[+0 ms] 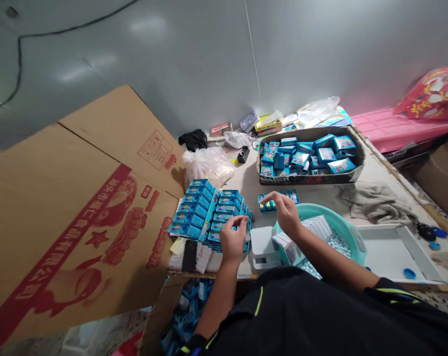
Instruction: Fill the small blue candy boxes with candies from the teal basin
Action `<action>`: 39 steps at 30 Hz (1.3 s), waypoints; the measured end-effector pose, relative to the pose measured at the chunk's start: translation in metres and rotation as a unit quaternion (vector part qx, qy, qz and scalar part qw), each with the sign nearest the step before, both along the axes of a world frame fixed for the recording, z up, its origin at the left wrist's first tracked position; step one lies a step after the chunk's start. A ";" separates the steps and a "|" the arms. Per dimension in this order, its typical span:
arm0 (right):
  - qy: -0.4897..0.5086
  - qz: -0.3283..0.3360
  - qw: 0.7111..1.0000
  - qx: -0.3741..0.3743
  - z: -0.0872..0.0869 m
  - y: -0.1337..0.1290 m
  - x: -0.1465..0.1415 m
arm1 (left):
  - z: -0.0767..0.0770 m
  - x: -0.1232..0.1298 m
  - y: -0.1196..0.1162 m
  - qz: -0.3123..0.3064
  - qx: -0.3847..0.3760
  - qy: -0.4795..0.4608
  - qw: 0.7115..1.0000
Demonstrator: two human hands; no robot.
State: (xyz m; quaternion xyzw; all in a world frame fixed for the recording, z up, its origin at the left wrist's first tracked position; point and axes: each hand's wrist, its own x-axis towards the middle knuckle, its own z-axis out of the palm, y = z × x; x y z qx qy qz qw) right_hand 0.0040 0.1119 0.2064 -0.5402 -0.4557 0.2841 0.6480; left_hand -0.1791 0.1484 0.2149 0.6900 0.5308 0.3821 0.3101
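Note:
My left hand is closed, thumb and index finger pinched together beside the stacked blue boxes. Something small and pale may be between the fingertips; I cannot make it out. My right hand reaches over a short row of shiny blue boxes, index finger stretched out, the other fingers curled and partly hidden. Nothing shows in it. Below my right forearm sits a turquoise basin with small pale blue pieces and white packs. Between my arms stands a white scale.
Behind the basin, a cardboard tray is heaped with blue boxes. A grey cloth and a white tray lie right. A large carton leans at left. A dark phone-like slab lies near the front edge.

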 end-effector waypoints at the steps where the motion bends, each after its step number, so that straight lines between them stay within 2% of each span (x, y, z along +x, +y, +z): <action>1: 0.024 0.011 1.000 -0.010 -0.003 0.000 0.000 | 0.000 0.001 0.002 0.024 -0.029 -0.041 0.998; 3: 0.062 0.089 0.993 -0.045 -0.012 0.004 -0.005 | 0.001 0.004 0.009 0.049 -0.054 -0.116 0.991; 5: 0.110 0.180 0.974 -0.082 -0.021 0.013 -0.017 | 0.003 0.007 0.021 0.057 -0.051 -0.161 0.984; 7: 0.163 0.220 0.957 -0.097 -0.029 0.027 -0.033 | 0.005 0.009 0.035 0.067 -0.052 -0.181 0.980; 12: 0.182 0.185 0.964 -0.052 -0.036 0.067 -0.058 | 0.008 0.012 0.067 0.100 -0.073 -0.174 0.977; 18: 0.150 0.193 0.969 -0.043 -0.048 0.097 -0.049 | 0.001 0.008 0.096 0.103 -0.025 -0.127 0.986; 25: 0.129 0.237 0.962 -0.046 -0.073 0.125 -0.046 | -0.004 0.001 0.106 0.090 0.049 0.001 0.995; 30: 0.125 0.275 0.952 -0.051 -0.084 0.137 -0.039 | -0.010 -0.005 0.113 0.076 0.074 0.133 0.985; 35: 0.166 0.302 0.937 -0.050 -0.094 0.143 -0.039 | -0.017 -0.006 0.115 0.081 0.056 0.175 0.980; 39: 0.230 0.263 0.936 -0.044 -0.101 0.147 -0.049 | -0.019 -0.006 0.120 0.084 0.046 0.178 0.979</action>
